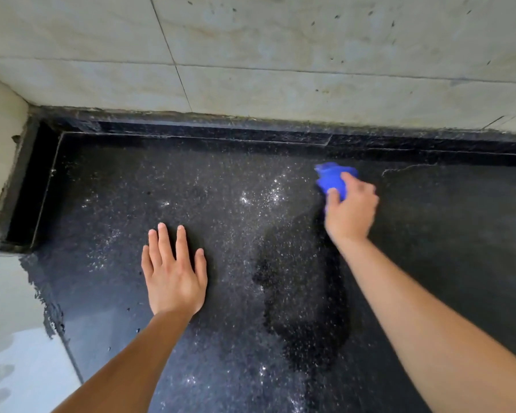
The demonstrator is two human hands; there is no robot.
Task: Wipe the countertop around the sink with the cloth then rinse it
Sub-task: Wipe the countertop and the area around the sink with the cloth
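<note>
At the bottom of the frame two bare forearms reach up and away from the camera. The left hand, lower centre-left, lies flat on the dark speckled counter, palm down with fingers straight and slightly spread; it holds nothing and looks to be a brace. Just right of it, in the lower centre, a darker wet patch runs up toward the other hand, and bright droplets glint around it.

Farther up, right of centre, the right hand grips the blue cloth, its fingers curled over the bunched fabric and pressing it onto the counter near the back edge. The hand is blurred, so I judge the wiping to be mid-stroke. A thin pale line lies on the counter to the cloth's right.

Beyond that a raised black lip runs across the frame and turns down the left side, and pale wall tiles with dark specks fill the top.

The risks are small. The wet stone may let the braced left palm slide, and a tightly bunched cloth covers little, so streaks or the corner along the lip could be missed. Pushing water leftward could spill it over the counter's edge at lower left.

No container shows. The sink is out of view, so rinsing will mean carrying the cloth elsewhere.
</note>
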